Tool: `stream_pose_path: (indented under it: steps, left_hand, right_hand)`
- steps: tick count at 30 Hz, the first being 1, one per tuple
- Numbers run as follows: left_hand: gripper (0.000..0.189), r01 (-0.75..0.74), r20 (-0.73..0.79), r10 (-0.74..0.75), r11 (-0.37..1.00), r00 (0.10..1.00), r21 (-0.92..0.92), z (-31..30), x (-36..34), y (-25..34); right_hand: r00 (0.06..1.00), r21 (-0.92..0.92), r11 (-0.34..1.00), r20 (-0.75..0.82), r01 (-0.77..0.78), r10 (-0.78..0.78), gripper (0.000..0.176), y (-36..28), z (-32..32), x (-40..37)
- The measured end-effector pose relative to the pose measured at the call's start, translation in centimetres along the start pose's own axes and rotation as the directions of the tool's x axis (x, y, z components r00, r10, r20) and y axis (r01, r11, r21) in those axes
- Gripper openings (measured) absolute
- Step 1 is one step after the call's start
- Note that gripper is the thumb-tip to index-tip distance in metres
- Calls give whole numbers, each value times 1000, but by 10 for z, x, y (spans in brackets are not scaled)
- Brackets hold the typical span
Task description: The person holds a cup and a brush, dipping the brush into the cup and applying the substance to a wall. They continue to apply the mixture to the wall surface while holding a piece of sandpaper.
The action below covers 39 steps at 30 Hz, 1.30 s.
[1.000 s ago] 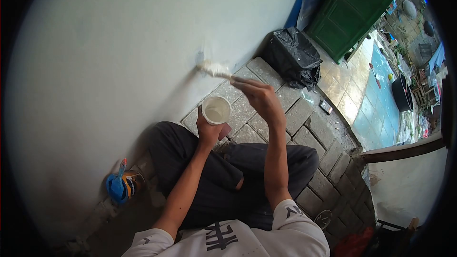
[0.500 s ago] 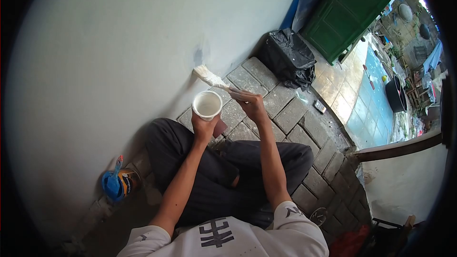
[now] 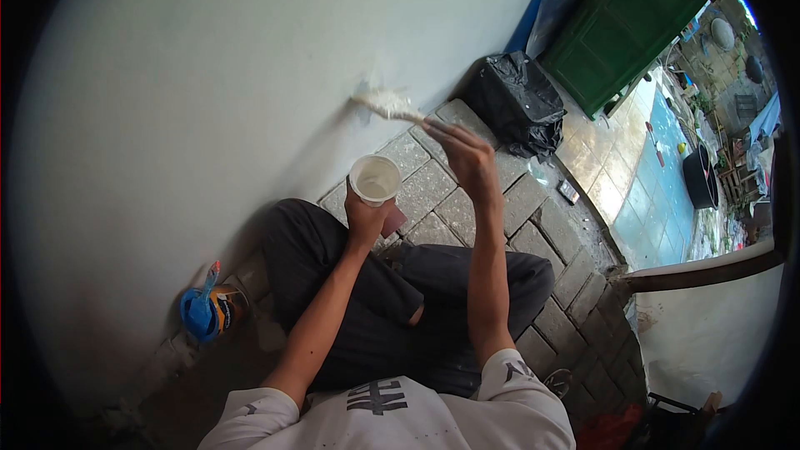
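In my left hand [image 3: 365, 218] is a white plastic cup [image 3: 375, 179], its mouth turned up toward me and its inside whitish. A reddish-brown flat piece [image 3: 393, 222] shows beside that hand. My right hand [image 3: 467, 154] is closed round the handle of a paintbrush [image 3: 390, 106] whose bristles are coated white. The bristles lie against the pale wall [image 3: 250, 75], right at a greyish patch low on it. Both hands are in front of my crossed legs, the right one farther forward.
A can with a blue brush [image 3: 204, 310] stands by the wall at left. A black plastic bag [image 3: 517, 104] sits against the wall ahead, near a green door [image 3: 629, 25]. Grey paving blocks [image 3: 433, 183] cover the floor. A small box [image 3: 568, 192] lies near the tiled step.
My right hand has moved forward and up, taking the brush from below the grey patch onto it. The cup has shifted slightly right in view.
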<state>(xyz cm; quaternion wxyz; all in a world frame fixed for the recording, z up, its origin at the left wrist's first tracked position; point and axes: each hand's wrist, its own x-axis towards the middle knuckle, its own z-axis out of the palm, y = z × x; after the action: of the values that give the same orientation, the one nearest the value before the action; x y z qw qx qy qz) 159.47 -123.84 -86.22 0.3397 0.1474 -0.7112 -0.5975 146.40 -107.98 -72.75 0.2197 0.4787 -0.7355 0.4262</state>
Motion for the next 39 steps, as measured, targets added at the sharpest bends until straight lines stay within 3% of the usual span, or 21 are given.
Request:
stream_pose_path:
  steps: [4,7,9,11,14,18,24,26,30,33,36,39]
  left_hand:
    - [53,-36,9,35,999,999,32,0,-2,-1]
    - [53,-34,1,34,999,999,18,-1,2,1]
    - [53,-35,-15,35,999,999,-1,-2,-1,-2]
    - [53,-61,-19,62,998,998,30,-1,-1,-2]
    - [56,-80,-8,81,996,997,46,0,-1,-8]
    - [53,-100,-26,101,994,995,51,-1,0,-3]
    - [54,-55,-7,55,998,998,32,-2,-1,2]
    - [54,-43,-2,43,999,999,22,-2,0,2]
    - [55,-7,19,7,1000,1000,-11,-2,-1,-6]
    - [56,-43,-8,43,999,999,32,-3,-1,-1]
    - [56,-96,-17,96,995,995,35,-1,0,-1]
    - [57,-95,-25,96,994,995,46,-2,0,1]
  right_hand:
    - [996,-58,998,-79,28,-32,39,-10,-15,18]
    - [998,-60,998,-64,-4,0,39,5,4,-9]
    - [996,9,999,-69,-48,48,36,22,31,-41]
    - [976,140,966,13,-216,216,34,33,47,-64]
    - [956,168,942,79,-292,282,32,51,58,-80]
    - [965,193,946,82,-261,250,31,49,44,-68]
    - [985,89,985,108,-146,136,27,20,11,-27]
    - [996,34,996,-42,-76,78,27,10,2,-14]
    - [995,1,1000,-98,-25,25,34,1,0,-5]
    - [996,6,998,-73,-56,56,34,21,22,-34]
    - [971,96,972,130,-213,200,29,31,40,-65]
    - [971,118,972,145,-205,188,29,34,50,-70]
